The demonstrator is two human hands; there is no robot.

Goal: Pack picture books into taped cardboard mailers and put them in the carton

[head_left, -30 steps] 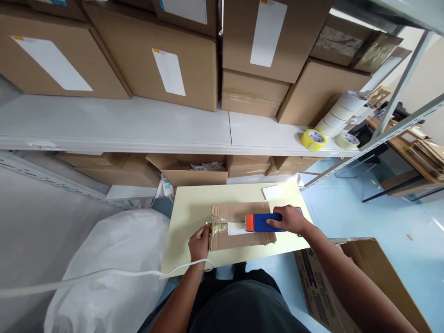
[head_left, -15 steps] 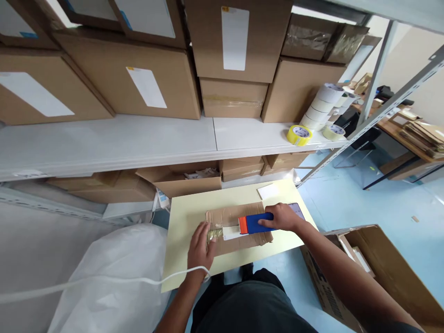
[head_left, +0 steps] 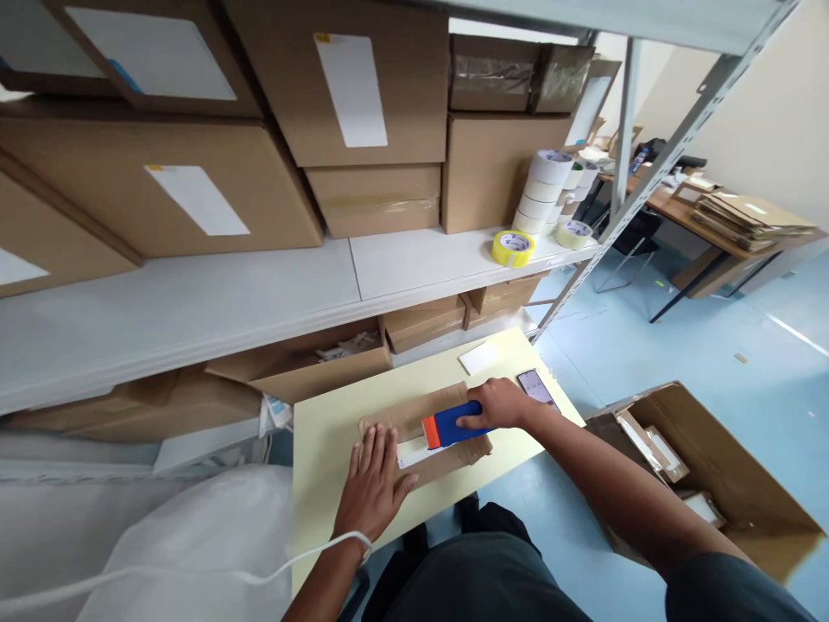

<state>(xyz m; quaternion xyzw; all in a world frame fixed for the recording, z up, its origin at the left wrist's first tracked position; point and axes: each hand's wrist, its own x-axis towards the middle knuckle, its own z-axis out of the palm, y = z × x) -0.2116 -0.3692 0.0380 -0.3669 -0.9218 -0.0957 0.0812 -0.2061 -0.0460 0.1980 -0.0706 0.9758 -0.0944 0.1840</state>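
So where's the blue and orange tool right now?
In the head view, the blue and orange tool is in the right hand, over the cardboard package, right of the left hand.

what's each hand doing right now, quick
Left hand: open, laid on the cardboard package.
Right hand: closed, holding the blue and orange tool.

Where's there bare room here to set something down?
On the table, the patch left of the left hand and cardboard parcel; on the shelf, the strip in front of the boxes, left of the yellow tape roll. The table's right side is crowded: right hand, phone, white card.
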